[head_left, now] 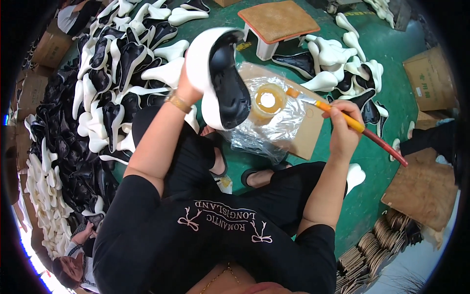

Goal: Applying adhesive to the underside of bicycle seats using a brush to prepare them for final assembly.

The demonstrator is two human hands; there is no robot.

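Left hand (188,83) clamps white-and-black moulded saddle shell (218,78); right hand (342,128) pinches orange-handled brush (350,122) above amber glue tub (267,102); tilted brush could drip glue on plastic sheet (284,122)

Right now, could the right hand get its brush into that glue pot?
Probably yes. The right hand holds the brush with its tip beside the open glue pot, and nothing lies between them; the saddle is held off to the left.

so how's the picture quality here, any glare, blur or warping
Head view: strong fisheye warp with black corners; glare on the plastic wrap by the glue pot; blown-out white at the lower left rim; saddle in the left hand and brush in the right hand look sharp.
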